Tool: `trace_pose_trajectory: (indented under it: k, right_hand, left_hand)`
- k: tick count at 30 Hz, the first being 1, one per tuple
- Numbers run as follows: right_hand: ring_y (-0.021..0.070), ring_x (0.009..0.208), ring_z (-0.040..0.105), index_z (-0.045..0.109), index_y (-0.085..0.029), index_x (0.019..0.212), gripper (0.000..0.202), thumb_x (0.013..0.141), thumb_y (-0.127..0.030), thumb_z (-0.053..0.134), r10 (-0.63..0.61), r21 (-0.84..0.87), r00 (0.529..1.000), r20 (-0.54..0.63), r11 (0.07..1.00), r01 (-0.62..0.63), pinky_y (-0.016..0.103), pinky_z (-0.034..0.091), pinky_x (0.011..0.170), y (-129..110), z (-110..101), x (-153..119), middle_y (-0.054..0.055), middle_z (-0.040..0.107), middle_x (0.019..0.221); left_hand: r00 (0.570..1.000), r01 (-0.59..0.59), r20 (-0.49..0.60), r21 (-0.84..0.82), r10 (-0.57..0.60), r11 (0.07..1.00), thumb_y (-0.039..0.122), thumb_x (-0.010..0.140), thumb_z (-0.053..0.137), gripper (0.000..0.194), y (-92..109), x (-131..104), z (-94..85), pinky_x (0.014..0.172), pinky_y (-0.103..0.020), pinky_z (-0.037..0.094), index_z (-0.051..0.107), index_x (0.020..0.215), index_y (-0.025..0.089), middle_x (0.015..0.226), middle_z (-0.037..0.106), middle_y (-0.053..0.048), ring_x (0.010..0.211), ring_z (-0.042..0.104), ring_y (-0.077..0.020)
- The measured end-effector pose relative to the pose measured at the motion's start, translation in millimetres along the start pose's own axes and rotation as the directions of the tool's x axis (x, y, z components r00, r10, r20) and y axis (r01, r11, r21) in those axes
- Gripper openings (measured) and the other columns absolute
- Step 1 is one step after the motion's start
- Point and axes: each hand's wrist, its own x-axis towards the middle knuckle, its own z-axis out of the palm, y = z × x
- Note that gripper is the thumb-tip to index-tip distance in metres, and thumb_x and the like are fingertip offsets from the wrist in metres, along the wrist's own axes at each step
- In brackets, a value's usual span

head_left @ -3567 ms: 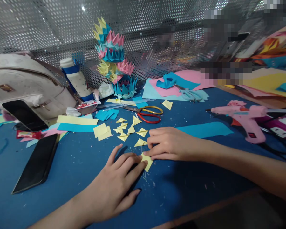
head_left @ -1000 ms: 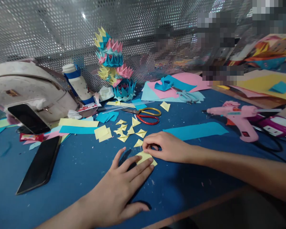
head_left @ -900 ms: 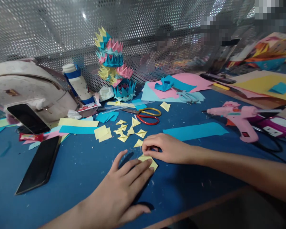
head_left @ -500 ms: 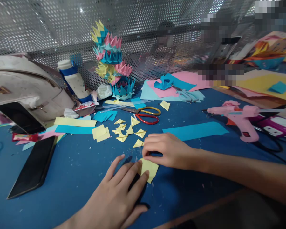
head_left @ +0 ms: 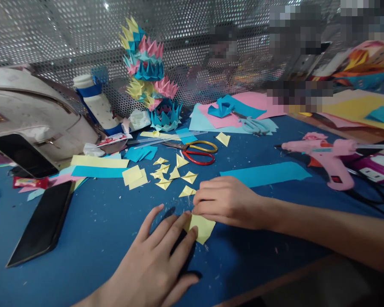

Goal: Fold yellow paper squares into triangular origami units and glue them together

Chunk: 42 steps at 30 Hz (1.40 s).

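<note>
A yellow paper piece lies on the blue table under my fingertips. My left hand is spread, its fingertips pressing the paper's left edge. At the paper's top edge, my right hand has its fingers closed in a pinch; its fingertips meet the paper's upper corner, and the exact grip is partly hidden. Just beyond the hands are several small folded yellow triangles and a few flat yellow squares. A blue paper strip lies behind my right hand.
Scissors with red and yellow handles lie ahead. A pink glue gun sits right. At left are a phone, a second phone, a bag and a bottle. A folded-paper tower stands at the back.
The yellow paper has turned slightly under my fingers, its right corner reaching a little farther right. My right hand is slightly lower and stays closed. The view has shifted a little.
</note>
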Motion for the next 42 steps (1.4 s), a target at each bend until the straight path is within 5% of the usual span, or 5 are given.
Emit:
trace_pose_trajectory:
  k: [9, 23, 42]
  right_hand:
    - [0.0139, 0.081, 0.06, 0.069, -0.018, 0.092, 0.019, 0.1, -0.024, 0.053, 0.143, 0.173, 0.988, -0.054, 0.976, -0.132, 0.025, 0.038, 0.068, -0.6, 4.8, 2.9, 0.001, 0.071, 0.088]
    - [0.0179, 0.077, 0.043, 0.065, -0.016, 0.084, 0.029, 0.1, -0.009, 0.042, -0.131, -0.284, 0.99, -0.051, 0.952, 0.111, 0.031, 0.026, 0.063, -5.7, 1.6, -0.1, 0.003, 0.06, 0.077]
    - [0.0173, 0.074, 0.041, 0.065, -0.014, 0.079, 0.033, 0.101, -0.009, 0.042, -0.252, -0.329, 0.967, -0.029, 0.916, 0.228, 0.032, 0.023, 0.063, -5.6, -0.2, 3.7, 0.003, 0.056, 0.072]
  left_hand:
    - [1.0, -0.016, 0.009, 0.003, 0.016, 1.0, 0.05, 0.104, 0.039, 0.05, 0.6, 1.0, -2.2, 0.122, -0.048, 0.002, 0.057, 0.136, 0.017, 0.139, 0.058, -0.009, 0.126, 0.052, -0.0262]
    - [1.0, -0.02, 0.008, -0.001, 0.02, 1.0, 0.05, 0.104, 0.038, 0.05, -0.2, 0.9, -1.7, 0.121, -0.05, 0.003, 0.057, 0.137, 0.016, 0.137, 0.06, -0.01, 0.126, 0.051, -0.0266]
    - [0.998, -0.046, 0.042, 0.005, 0.046, 0.999, 0.05, 0.104, 0.038, 0.052, -1.3, 2.4, -4.9, 0.122, -0.051, -0.001, 0.054, 0.139, 0.014, 0.138, 0.06, -0.01, 0.127, 0.051, -0.0267]
